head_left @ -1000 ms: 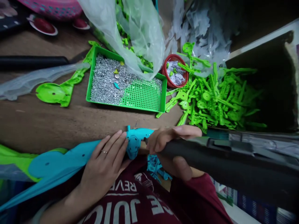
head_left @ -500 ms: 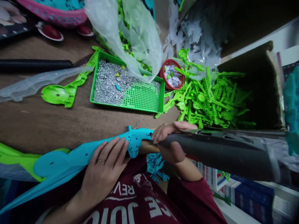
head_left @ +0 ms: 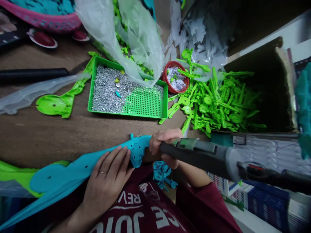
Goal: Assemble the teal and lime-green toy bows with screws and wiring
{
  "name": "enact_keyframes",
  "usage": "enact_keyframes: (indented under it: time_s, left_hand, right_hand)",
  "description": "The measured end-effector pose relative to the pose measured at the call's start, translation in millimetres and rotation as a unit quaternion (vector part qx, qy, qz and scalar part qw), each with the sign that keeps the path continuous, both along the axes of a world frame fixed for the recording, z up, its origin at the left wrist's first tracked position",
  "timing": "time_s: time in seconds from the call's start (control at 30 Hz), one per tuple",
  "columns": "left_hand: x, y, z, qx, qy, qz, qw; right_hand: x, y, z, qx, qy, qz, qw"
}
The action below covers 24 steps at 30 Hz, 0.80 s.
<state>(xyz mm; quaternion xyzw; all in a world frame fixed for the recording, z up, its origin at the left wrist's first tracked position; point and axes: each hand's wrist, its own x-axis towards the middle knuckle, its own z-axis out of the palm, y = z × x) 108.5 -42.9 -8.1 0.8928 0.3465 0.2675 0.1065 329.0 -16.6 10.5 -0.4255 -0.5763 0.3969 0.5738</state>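
A long blue plastic toy part (head_left: 80, 163) lies along the table's near edge. My left hand (head_left: 108, 179) rests flat on it with fingers stretched out, a ring on one finger, pressing near its knobbed end (head_left: 137, 152). My right hand (head_left: 166, 147) is wrapped round the front of a dark grey power screwdriver (head_left: 201, 157), whose tip meets the blue part's right end. Small blue pieces (head_left: 162, 174) sit in my lap just below.
A green mesh tray (head_left: 145, 103) holds several silver screws. A small red basket (head_left: 176, 79), a heap of green plastic parts (head_left: 218, 103), a clear plastic bag (head_left: 136, 35), a green toy part (head_left: 58, 103) and a dark box (head_left: 272, 90) lie beyond.
The screwdriver has swung so its rear and cable now show at the right. My right hand has slid left toward the blue part's end. The left hand has stayed put.
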Motion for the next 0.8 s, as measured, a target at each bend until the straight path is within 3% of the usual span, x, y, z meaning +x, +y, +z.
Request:
enact_keyframes:
  time_s: [0.07,0.13,0.27,0.37,0.47,0.8]
  left_hand:
    - [5.7,-2.0,-4.3,-0.008,-0.013,-0.003,1.0]
    - [13.8,-3.4,-8.9,-0.006,-0.018,-0.008,1.0]
    - [25.9,-3.6,-15.9,0.025,-0.015,-0.009,1.0]
    - [25.4,-2.0,-18.6,0.025,-0.023,-0.021,0.999]
    - [21.8,-0.7,-20.2,0.021,-0.033,-0.032,0.999]
    - [24.2,-0.7,-20.4,0.004,-0.04,-0.04,0.998]
  right_hand:
    - [9.5,19.1,11.0,0.049,-0.001,0.057,0.997]
    - [18.2,53.2,19.8,0.099,0.01,0.033,0.995]
    - [28.9,136.6,11.0,0.143,0.042,-0.226,0.963]
    - [32.6,172.7,-9.7,0.11,-0.012,-0.275,0.955]
    - [35.1,178.7,-22.6,0.113,0.001,-0.265,0.958]
    - [39.7,180.0,-34.5,0.08,0.0,-0.258,0.963]
